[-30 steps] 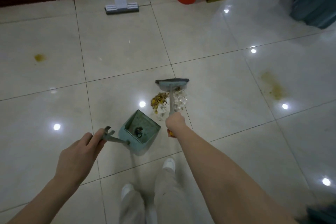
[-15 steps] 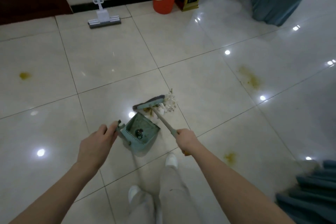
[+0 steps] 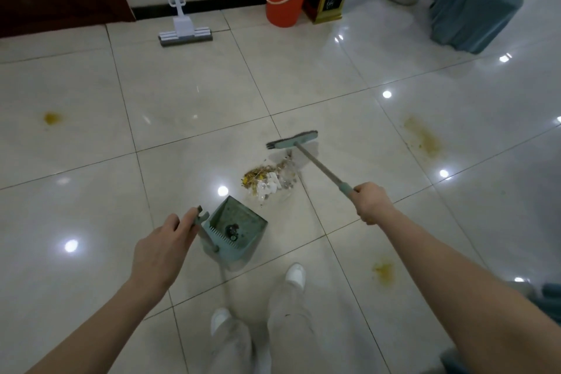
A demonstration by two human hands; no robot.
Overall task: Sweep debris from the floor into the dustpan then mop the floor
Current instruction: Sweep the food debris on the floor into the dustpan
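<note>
With the right hand [image 3: 372, 203] clenched round the broom [image 3: 315, 162] handle, draw the head from just beyond the debris pile [image 3: 268, 179] toward the dustpan [image 3: 239, 229], low and slow. Press the lip flat near the pile with the left hand [image 3: 164, 247] gripping the pan's handle

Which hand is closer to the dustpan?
Left. The left hand holds the dustpan by its handle; the right hand grips the broom, off to the dustpan's right and apart from it.
</note>
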